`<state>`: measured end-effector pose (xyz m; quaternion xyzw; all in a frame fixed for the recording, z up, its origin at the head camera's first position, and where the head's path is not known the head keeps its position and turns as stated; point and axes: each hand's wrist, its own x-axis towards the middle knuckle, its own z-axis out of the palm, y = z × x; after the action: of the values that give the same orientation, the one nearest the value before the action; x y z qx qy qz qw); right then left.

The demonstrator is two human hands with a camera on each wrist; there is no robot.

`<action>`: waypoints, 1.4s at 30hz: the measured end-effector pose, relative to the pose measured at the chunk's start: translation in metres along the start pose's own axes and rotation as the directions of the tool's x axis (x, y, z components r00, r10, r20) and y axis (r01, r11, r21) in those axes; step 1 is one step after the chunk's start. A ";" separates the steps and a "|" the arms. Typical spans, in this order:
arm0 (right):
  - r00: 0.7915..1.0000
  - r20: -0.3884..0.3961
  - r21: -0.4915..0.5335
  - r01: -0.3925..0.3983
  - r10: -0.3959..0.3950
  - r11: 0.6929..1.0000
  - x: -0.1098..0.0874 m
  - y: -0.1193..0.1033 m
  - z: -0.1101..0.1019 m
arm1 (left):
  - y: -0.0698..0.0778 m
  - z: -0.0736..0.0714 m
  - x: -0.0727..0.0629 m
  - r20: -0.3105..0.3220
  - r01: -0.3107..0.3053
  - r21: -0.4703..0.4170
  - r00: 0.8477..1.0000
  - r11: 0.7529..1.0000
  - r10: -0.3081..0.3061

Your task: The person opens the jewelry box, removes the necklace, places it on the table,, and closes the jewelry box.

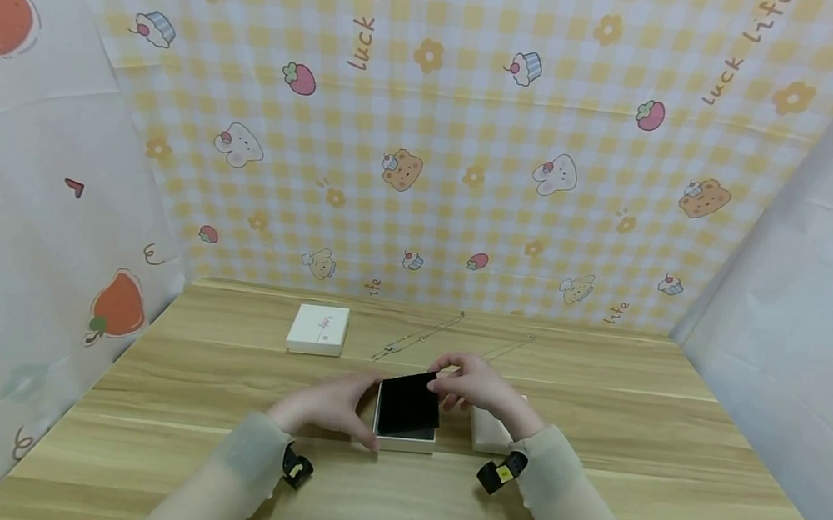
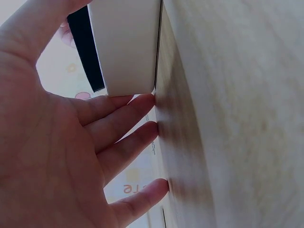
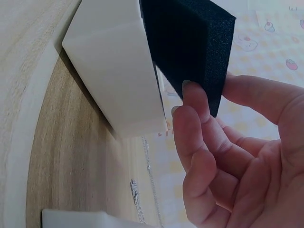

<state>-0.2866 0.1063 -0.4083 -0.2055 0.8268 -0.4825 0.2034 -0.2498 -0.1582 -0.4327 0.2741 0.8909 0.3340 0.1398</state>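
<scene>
In the head view a small white box [image 1: 404,445] sits on the table, its top uncovered. My left hand [image 1: 330,407] holds it from the left, thumb at the near corner and fingers at the far side, as the left wrist view also shows on the box wall [image 2: 126,47]. A square black foam pad [image 1: 406,405] is tilted up, partly out of the box. My right hand [image 1: 479,387] pinches the pad's far right corner; in the right wrist view thumb and fingertips lie on either side of the foam [image 3: 190,52]. The box's inside is mostly hidden.
A white box with a pink print [image 1: 318,330] lies at the back left. Behind the hands lie a silvery necklace [image 1: 415,340] and a second thin chain [image 1: 509,348]. Another white box or lid [image 1: 489,431] is partly under my right wrist. A patterned cloth [image 1: 429,127] hangs behind the table.
</scene>
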 end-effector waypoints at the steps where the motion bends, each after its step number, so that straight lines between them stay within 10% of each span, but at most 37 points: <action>1: 1.000 0.001 -0.001 -0.001 0.001 1.000 0.000 0.000 0.000 | 0.000 0.000 0.000 -0.002 0.001 -0.001 1.000 1.000 -0.001; 42: 0.998 -0.058 -0.083 -0.029 0.024 0.996 0.003 0.002 0.011 | -0.003 0.001 0.002 0.006 0.002 -0.020 1.000 1.000 -0.002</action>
<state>-0.2830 0.0978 -0.4150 -0.1890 0.8544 -0.4504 0.1774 -0.2517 -0.1586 -0.4361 0.2728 0.8874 0.3419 0.1458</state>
